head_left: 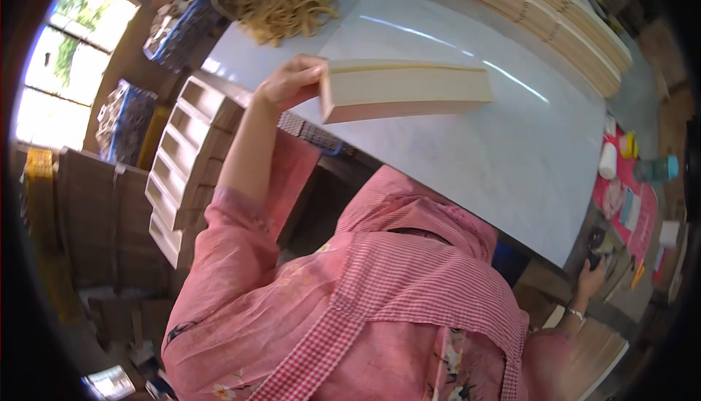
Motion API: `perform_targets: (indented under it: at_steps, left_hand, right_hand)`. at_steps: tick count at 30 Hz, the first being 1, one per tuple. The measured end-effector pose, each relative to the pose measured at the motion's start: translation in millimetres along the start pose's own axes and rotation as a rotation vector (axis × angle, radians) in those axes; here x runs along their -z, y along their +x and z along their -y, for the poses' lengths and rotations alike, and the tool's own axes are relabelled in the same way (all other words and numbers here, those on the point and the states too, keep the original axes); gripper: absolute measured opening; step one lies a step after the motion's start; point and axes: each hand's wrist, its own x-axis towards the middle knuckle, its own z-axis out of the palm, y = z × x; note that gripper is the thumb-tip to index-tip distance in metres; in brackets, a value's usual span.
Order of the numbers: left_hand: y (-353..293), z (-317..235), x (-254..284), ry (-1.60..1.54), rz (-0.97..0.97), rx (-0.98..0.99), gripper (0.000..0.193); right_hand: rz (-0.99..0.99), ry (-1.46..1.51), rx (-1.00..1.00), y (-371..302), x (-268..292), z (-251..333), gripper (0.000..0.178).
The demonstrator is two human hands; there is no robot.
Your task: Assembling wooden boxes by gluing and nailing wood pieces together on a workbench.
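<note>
Here's the left hand [290, 83], thumb and fingers pinching the left end of one long wooden box [409, 88], which is held over the white tabletop [467, 153], close to its near edge. Across to the far right now, and the right hand [590, 280] is down by the table's corner, up against a small dark object [596, 261]; it's tiny and warped out there, so I can't tell whether those fingers are closed on it or just touching. The step in hand looks to me like steadying the box with one hand while the other reaches aside; the next move, I'd judge, calls for a firm hold on that end and a clear path back past the corner. Now the count, again from the left: one bright window [73, 58], two blue crates [131, 127], one stack of wooden trays [196, 189] showing five openings, one heap of tan strips [281, 3], one long pile of wooden boards [526, 10] along the far side, then one white bottle [607, 161], one yellow item [628, 145], one orange tool [637, 273] and one teal bottle [659, 169].
</note>
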Motion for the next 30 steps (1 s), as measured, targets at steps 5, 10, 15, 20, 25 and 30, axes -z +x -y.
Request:
perform_targets:
  at_steps: [5, 10, 15, 20, 25, 30]
  left_hand:
    - [20, -1, -16, 0.045, 0.013, -0.057, 0.025]
    - [35, -8, -80, 0.468, -0.167, -0.192, 0.022]
    - [33, 69, -150, 1.299, 0.049, -0.163, 0.022]
    - [47, 102, -178, 1.254, -0.155, -0.4, 0.029]
    - [49, 115, -167, 0.673, -0.886, -0.059, 0.03]
    - [48, 110, -147, 0.809, -0.547, 0.29, 0.046]
  right_hand:
    - [-0.143, 0.17, 0.029, -9, -16, -23, 0.06]
    - [-0.11, 0.184, -0.03, -8, -15, -26, 0.056]
    - [-0.334, 0.09, -0.133, -8, -1, 10, 0.052]
    - [-0.324, 0.783, 0.091, -19, 20, 149, 0.038]
    - [0.226, 1.139, 0.51, -87, 68, 360, 0.033]
    - [0.392, 1.065, 0.863, -124, 88, 460, 0.038]
